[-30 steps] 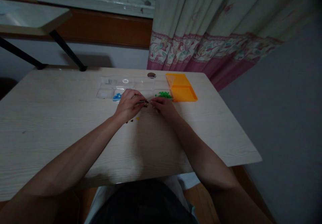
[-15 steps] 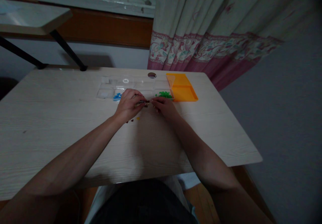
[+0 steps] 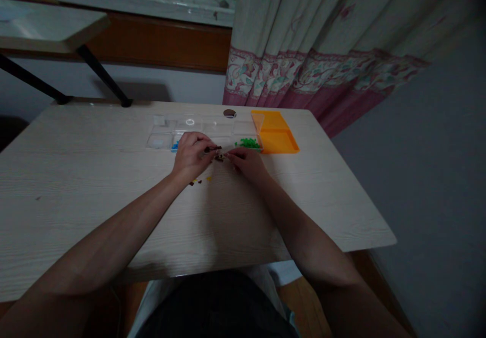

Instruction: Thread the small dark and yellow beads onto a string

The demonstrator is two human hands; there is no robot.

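My left hand (image 3: 193, 155) is closed in a pinch on a small dark brown strip (image 3: 213, 149), perhaps of joined toy pieces. Close by on the right, my right hand (image 3: 246, 161) has thumb and fingertips pressed together; whatever is between them is too small to make out. Small brown and tan pieces (image 3: 219, 158) lie on the table between the two hands. Nearer to me, by my left wrist, are a few loose brown pieces (image 3: 200, 181) and a yellow piece (image 3: 208, 179). The hands stand in front of a clear compartment box (image 3: 220, 139).
Green pieces (image 3: 248, 143) fill the box's right compartment; blue pieces (image 3: 175, 145) sit at its left, partly behind my hand. An orange tray (image 3: 279, 138) stands at the box's right end. Behind it are a round table hole (image 3: 230, 113) and a curtain (image 3: 296, 70). A raised shelf (image 3: 53, 24) stands back left.
My hands have moved slightly apart, and the brown strip now shows in my left fingers. The pieces beneath the hands and by my left wrist are more visible.
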